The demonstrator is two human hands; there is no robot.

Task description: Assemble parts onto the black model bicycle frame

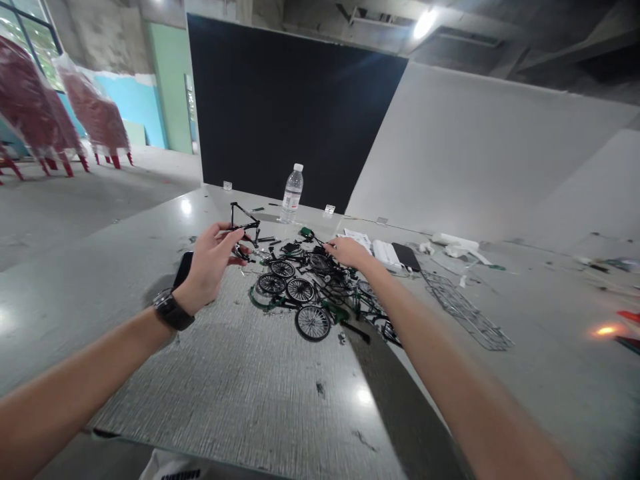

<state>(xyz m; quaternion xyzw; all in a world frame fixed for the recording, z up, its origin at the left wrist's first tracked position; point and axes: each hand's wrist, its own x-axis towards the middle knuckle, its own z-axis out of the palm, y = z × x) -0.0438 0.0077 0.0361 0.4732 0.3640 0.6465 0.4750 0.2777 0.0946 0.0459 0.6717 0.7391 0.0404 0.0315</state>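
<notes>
My left hand is closed on a small black model bicycle frame, raised above the left side of a pile of parts. The frame's slim tubes stick up past my fingertips. On the far side of the pile, my right hand has its fingertips pressed together among dark parts; what they pinch, if anything, is too small to make out. Spoked toy wheels lie at the pile's near edge, by a curved green part. A small green piece sits just left of my right fingertips.
A clear water bottle stands behind the pile, before a black panel. A dark phone-like object lies beside my left wrist. To the right are a white box, a black flat item and a grey parts frame.
</notes>
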